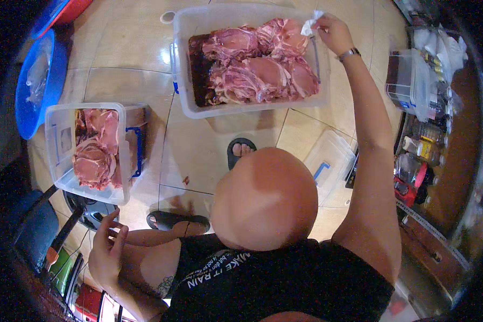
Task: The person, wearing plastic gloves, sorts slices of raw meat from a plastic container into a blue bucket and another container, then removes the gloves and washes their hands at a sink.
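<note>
My right hand (335,34), with a metal-banded watch (349,54) at the wrist, pinches a crumpled white tissue or cloth (310,25) at the far right corner of a large clear plastic storage box (199,112). Several slabs of raw bone-in meat (257,76) lie in this box, with dark liquid along its left side. Lower left, my left hand (108,251) hangs with fingers apart and holds nothing. Just beyond its fingertips stands a smaller clear plastic box (123,161) with blue latches, also holding raw meat (94,163).
A blue plastic basin (36,116) stands at the left. Right of my bent knee (265,197), a clear lid (333,163) lies on the tiled floor (120,84). Small containers and jars (420,145) line a low shelf at right. A meat scrap (186,180) is on the tiles.
</note>
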Tool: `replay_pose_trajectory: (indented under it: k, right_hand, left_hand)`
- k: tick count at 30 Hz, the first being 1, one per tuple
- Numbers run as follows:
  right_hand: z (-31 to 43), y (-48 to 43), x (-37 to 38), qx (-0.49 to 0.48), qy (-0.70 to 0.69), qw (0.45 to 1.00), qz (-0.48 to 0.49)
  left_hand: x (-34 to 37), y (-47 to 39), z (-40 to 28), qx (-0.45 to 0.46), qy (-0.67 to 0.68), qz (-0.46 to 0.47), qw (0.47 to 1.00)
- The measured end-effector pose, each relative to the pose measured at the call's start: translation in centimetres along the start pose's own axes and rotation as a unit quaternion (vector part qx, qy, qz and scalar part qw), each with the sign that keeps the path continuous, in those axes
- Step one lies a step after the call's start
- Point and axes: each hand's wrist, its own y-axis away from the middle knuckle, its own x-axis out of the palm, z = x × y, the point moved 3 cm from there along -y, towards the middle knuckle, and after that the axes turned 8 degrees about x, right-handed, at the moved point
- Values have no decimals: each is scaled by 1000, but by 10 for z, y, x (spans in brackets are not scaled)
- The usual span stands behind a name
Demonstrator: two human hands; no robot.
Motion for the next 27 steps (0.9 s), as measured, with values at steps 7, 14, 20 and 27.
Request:
replay_pose_trajectory:
  k: [7, 14, 20, 27]
  right_hand:
    - [3, 84, -14, 109, 0, 993, -39]
    - [35, 193, -18, 187, -122, 974, -25]
    - [105, 218, -27, 207, -18, 978, 17]
    - [249, 67, -15, -146, -238, 959, 37]
  left_hand:
    - [-1, -16, 8, 34, 26, -4, 999]
    - [0, -14, -3, 24, -31, -2, 999]
    - [-3, -8, -31, 33, -77, -15, 996]
    - [0, 8, -12, 66, 4, -34, 997]
